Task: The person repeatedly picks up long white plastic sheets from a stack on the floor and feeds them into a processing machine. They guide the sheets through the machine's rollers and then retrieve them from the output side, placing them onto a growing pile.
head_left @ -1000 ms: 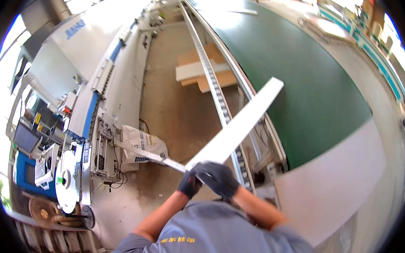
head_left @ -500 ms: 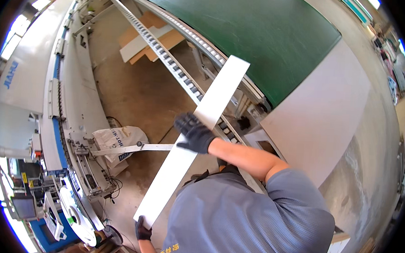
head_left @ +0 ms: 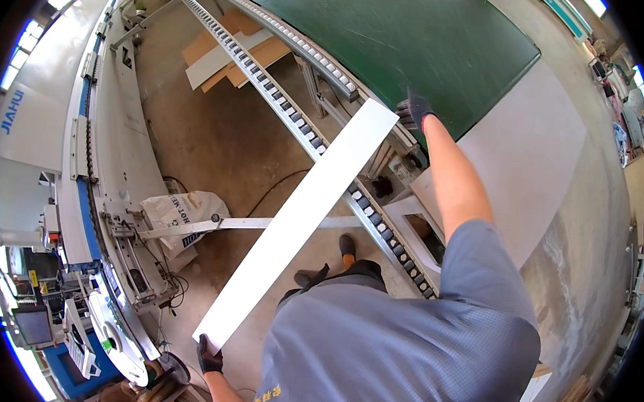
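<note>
The long white board (head_left: 299,222) spans between 2 gloved hands: left hand (head_left: 209,357) grips its near end, right hand (head_left: 414,111) apparently clasps the far end.

Bright, even daylight, windows blown out at the left rim, edges bent by fisheye, focus sharp.

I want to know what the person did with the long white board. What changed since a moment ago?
The hands slid apart along the long white board. A second ago both gripped its near end; now the left hand holds the near end and the right hand reaches the far end by the green table. The roller rail and white sack stayed put.
</note>
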A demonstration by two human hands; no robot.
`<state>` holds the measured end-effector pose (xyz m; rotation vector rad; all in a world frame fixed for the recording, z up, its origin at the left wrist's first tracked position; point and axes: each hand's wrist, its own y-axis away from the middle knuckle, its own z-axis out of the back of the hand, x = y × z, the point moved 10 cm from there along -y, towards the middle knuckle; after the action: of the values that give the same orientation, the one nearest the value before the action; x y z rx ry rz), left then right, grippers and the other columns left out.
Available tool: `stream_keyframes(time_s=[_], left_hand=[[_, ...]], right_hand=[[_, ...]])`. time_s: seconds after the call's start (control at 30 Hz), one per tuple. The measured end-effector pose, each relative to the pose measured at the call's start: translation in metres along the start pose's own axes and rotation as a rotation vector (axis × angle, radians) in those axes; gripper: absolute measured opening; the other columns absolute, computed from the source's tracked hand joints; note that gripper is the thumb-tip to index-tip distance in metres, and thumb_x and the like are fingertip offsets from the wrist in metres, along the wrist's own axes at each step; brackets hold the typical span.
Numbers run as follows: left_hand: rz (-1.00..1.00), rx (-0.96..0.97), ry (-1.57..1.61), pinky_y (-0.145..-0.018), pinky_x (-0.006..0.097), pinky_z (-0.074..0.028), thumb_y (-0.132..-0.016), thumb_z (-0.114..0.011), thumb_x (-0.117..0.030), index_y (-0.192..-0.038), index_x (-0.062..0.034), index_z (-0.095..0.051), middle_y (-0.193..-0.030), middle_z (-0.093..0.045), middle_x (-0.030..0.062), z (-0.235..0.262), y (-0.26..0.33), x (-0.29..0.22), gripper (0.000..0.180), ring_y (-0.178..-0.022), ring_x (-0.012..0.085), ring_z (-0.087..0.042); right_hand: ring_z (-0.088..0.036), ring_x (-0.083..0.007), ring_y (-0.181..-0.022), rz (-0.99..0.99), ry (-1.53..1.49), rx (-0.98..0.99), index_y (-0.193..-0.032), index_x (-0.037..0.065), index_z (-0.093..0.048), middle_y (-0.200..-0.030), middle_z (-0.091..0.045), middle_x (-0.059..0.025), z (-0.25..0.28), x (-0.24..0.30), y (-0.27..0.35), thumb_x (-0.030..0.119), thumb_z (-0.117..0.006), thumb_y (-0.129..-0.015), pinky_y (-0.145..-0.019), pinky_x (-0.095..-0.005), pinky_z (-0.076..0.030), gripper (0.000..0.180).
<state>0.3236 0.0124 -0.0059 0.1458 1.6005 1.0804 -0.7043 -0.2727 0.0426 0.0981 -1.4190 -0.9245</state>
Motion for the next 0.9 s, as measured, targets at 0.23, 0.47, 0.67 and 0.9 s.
stream_keyframes(time_s=[0.23, 0.47, 0.67, 0.9], left_hand=[[-0.008, 0.040, 0.086, -0.083, 0.040, -0.054, -0.088, -0.069, -0.045, -0.120, -0.0108, -0.059, -0.110, -0.067, 0.0042, -0.028, -0.004, 0.019, 0.048, -0.099, 0.0222, -0.064], [-0.216, -0.121, -0.034, -0.079, 0.032, -0.047, -0.096, -0.042, -0.066, -0.104, -0.0021, -0.066, -0.092, -0.064, 0.0067, 0.088, 0.003, -0.004, 0.069, -0.084, 0.0167, -0.055], [-0.203, -0.488, 0.300, -0.085, 0.035, -0.049, -0.091, -0.050, -0.069, -0.107, -0.0062, -0.066, -0.098, -0.067, 0.0053, 0.315, 0.031, 0.106, 0.067, -0.089, 0.0182, -0.061], [-0.192, -0.952, 0.568, -0.075, 0.033, -0.051, -0.085, -0.059, -0.071, -0.096, -0.0030, -0.068, -0.090, -0.067, 0.0035, 0.469, 0.204, 0.223, 0.069, -0.079, 0.0159, -0.061]], right_hand=[[-0.059, -0.0207, -0.100, 0.446, -0.500, -0.048, -0.119, 0.004, -0.064, -0.112, -0.065, -0.0082, -0.053, -0.008, 0.071, 0.028, -0.067, -0.090, -0.089, -0.0366, -0.048, 0.039], [-0.057, -0.0257, -0.119, 0.430, -0.690, 0.273, -0.133, 0.007, -0.055, -0.131, -0.059, -0.0093, -0.165, 0.046, 0.139, 0.040, -0.047, -0.101, -0.101, -0.0417, -0.046, 0.046], [-0.058, -0.0253, -0.117, 0.356, -0.612, 0.502, -0.132, 0.003, -0.055, -0.128, -0.062, -0.0099, -0.450, 0.028, 0.207, 0.037, -0.067, -0.091, -0.103, -0.0415, -0.045, 0.055], [-0.058, -0.0276, -0.114, -0.021, -0.373, 1.014, -0.132, 0.006, -0.050, -0.126, -0.059, -0.0073, -0.825, -0.107, 0.474, 0.008, -0.072, -0.084, -0.101, -0.0457, -0.046, 0.052]])
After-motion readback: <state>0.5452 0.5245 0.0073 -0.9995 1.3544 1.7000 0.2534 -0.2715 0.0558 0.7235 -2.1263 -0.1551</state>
